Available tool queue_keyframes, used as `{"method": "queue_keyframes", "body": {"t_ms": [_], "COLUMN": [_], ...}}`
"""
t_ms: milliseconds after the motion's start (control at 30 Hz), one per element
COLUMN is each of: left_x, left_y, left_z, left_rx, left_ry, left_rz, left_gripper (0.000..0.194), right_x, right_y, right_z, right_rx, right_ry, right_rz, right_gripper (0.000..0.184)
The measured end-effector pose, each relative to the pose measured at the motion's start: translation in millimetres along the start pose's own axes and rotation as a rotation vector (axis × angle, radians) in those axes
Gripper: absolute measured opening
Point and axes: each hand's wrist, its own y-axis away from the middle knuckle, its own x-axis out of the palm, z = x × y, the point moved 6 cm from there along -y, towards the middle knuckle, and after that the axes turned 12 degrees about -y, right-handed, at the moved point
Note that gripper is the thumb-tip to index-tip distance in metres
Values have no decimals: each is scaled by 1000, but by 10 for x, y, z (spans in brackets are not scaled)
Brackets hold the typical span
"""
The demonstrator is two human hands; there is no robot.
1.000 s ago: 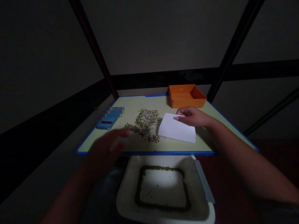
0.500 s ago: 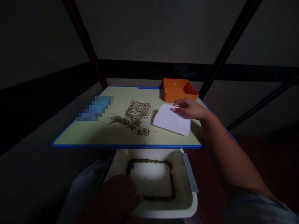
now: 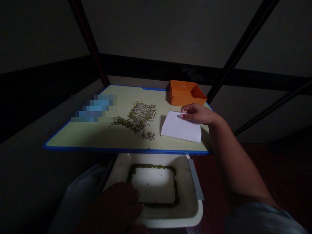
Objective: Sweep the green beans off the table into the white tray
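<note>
My right hand (image 3: pixel 198 113) rests on the far edge of a white card (image 3: pixel 181 127) that lies on a pale table with a blue rim (image 3: pixel 122 149); its fingers are curled onto the card. Left of the card lies a scatter of small green beans (image 3: pixel 138 117). Below the table's near edge sits a white square tray (image 3: pixel 188 191) with green beans ringed round its floor. My left hand (image 3: pixel 117 206) is dark and low, its fingers closed over the tray's near left rim.
An orange open box (image 3: pixel 186 93) stands at the table's far right corner. A blurred blue object (image 3: pixel 94 108) lies at the table's left. Dark frame bars cross behind the table. The scene is dim.
My left hand dropped from above the table's near left down to the white tray's rim and stays there. The right hand and the card have barely shifted.
</note>
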Motion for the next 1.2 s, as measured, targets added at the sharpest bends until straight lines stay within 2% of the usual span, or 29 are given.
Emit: {"method": "queue_keyframes", "body": {"t_ms": [200,367,467,700,1000,1200], "left_x": [49,-19,-35,19,-58,23], "left_y": [21,6,2,-1,-8,-13], "left_z": [-12,-25,-18,-1,-40,-6], "left_rx": [-9,6,11,-11,2,-35], "left_ry": [-7,-19,-16,5,2,24], "left_rz": [39,-21,-52,66,17,76], "left_gripper": [38,53,53,45,52,47], "right_x": [39,34,1,4,-25,-26], "right_y": [-5,2,2,-1,10,3], "right_z": [-3,3,8,0,5,-20], "right_rx": [10,15,11,33,40,51], "right_ry": [21,14,-3,23,-17,8], "right_rz": [-3,0,-31,-25,-55,-63], "right_gripper": [37,34,35,32,36,38]}}
